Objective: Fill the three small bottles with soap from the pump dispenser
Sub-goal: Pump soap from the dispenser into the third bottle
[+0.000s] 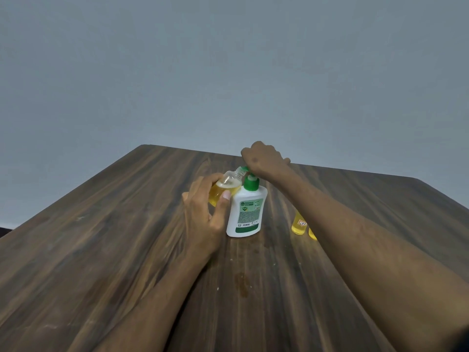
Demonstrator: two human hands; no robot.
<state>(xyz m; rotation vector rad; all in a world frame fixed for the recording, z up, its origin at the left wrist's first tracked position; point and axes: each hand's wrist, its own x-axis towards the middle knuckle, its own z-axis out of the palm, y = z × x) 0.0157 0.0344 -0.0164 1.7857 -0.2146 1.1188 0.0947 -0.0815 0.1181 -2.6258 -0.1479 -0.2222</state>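
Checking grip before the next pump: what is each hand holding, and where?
Left hand grips the small bottle round its body. Right hand rests on the pump head.

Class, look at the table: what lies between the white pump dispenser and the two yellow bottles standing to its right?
Only bare table between pump dispenser and bottles, though the right forearm crosses above, per the head view.

White pump dispenser with green pump head and label; amber-yellow soap in clear small bottles; dark streaked woodgrain table; grey wall.
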